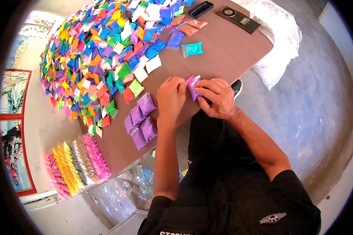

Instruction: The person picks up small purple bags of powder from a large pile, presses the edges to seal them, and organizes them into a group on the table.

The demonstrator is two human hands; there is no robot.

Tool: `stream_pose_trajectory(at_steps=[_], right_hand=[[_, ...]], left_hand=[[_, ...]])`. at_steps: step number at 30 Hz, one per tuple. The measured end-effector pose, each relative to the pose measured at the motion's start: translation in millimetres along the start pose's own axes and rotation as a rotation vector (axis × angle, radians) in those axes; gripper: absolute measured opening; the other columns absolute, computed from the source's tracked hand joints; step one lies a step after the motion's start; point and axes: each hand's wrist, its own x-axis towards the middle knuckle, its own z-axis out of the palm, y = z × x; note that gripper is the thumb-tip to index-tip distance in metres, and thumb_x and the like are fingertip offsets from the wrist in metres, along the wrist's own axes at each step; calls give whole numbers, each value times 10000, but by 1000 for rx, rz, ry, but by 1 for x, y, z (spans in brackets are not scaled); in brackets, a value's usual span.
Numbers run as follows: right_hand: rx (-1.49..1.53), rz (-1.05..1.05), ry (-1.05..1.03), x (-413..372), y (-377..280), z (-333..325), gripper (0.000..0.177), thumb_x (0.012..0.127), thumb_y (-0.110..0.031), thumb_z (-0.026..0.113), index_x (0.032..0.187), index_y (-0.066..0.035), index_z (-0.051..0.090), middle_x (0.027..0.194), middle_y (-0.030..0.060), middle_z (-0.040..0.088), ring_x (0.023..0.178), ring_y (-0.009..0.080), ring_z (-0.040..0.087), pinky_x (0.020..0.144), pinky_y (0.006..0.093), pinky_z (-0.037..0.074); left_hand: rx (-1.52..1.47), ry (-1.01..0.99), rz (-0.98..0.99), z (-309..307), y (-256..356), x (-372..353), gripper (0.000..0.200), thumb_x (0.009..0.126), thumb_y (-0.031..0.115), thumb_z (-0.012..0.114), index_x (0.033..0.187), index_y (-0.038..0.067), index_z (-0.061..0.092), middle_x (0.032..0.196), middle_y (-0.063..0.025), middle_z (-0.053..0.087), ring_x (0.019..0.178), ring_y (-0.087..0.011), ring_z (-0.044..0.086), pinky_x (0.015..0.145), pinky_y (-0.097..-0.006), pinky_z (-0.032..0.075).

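A small purple packet (194, 88) with a bit of pink at its upper left is pinched in my right hand (217, 96), near the table's front edge. My left hand (171, 94) is closed just left of the packet, fingertips pressed together; whatever they hold, if anything, is hidden. Left of my left wrist, several purple packets (137, 115) lie grouped on the brown table (219, 58). A teal packet (192, 49) and a blue-violet packet (175, 40) lie beyond my hands.
A large heap of coloured packets (102, 51) covers the table's far left. Rows of bundled packets (76, 164) lie at the near left. A phone (238, 18), a black case (200, 9) and orange packets (192, 27) are at the far side. A clear plastic bag (276, 43) hangs at the right edge.
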Motion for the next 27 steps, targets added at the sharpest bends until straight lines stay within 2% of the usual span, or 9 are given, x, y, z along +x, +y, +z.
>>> stream_pose_trajectory(at_steps=[1, 3, 7, 10, 12, 16, 22, 24, 27], right_hand=[[-7, 4, -4, -1, -1, 0, 278, 718, -61, 746, 992, -92, 714, 1061, 56, 696, 903, 275, 668, 857, 415, 531], [-19, 11, -3, 0, 1, -1, 280, 714, -61, 748, 990, -92, 714, 1063, 57, 696, 902, 275, 668, 854, 416, 532], [3, -6, 6, 0, 1, 0, 284, 710, -69, 750, 990, -92, 714, 1076, 58, 697, 905, 275, 669, 849, 414, 531], [7, 6, -7, 0, 1, 1, 281, 710, -72, 750, 987, -89, 711, 1075, 57, 695, 901, 275, 668, 846, 415, 530], [3, 22, -13, 1, 1, 1, 278, 710, -72, 749, 985, -87, 709, 1073, 56, 693, 897, 275, 666, 844, 416, 529], [6, 12, -23, 2, 0, -1, 283, 708, -79, 756, 987, -86, 705, 1074, 55, 687, 898, 280, 663, 839, 419, 528], [-10, -7, -8, -1, 2, 1, 288, 708, -92, 766, 988, -96, 705, 1073, 53, 683, 900, 278, 662, 834, 422, 526], [7, -8, -14, 0, 2, 3, 285, 710, -94, 767, 988, -98, 705, 1071, 54, 683, 897, 277, 661, 832, 423, 525], [-10, 0, -19, -1, 1, 2, 279, 713, -92, 769, 985, -101, 707, 1061, 53, 683, 894, 275, 661, 825, 419, 525]], left_hand=[[1, 2, 4, -1, -4, 2, 76, 868, 98, 695, 852, 26, 675, 831, -153, 667, 766, -367, 649, 687, -448, 503], [-17, -23, 1, -3, -6, 9, 96, 852, 87, 720, 847, -1, 683, 787, -151, 669, 721, -308, 654, 651, -385, 495], [-86, -29, 18, -3, 6, 14, 97, 851, 102, 721, 838, 12, 689, 780, -154, 668, 724, -319, 654, 657, -389, 500], [-95, -50, 119, 2, 13, 20, 103, 858, 121, 707, 839, 21, 693, 793, -156, 672, 736, -338, 653, 671, -404, 504], [50, -116, 119, 5, 12, 25, 121, 868, 141, 686, 834, 25, 692, 810, -156, 677, 753, -354, 655, 689, -422, 506], [49, -119, 120, 11, -5, 35, 136, 876, 156, 676, 836, 26, 688, 816, -160, 678, 766, -368, 654, 700, -437, 505], [-1, -42, 52, 4, 8, 10, 120, 873, 124, 693, 848, 7, 680, 814, -173, 676, 755, -355, 662, 687, -428, 503], [-91, -23, 17, -2, 20, 0, 69, 871, 105, 679, 856, 37, 674, 832, -163, 672, 795, -385, 652, 692, -459, 505], [3, 22, -31, -1, 3, -5, 55, 868, 83, 680, 872, 28, 677, 833, -171, 672, 777, -379, 653, 690, -446, 504]])
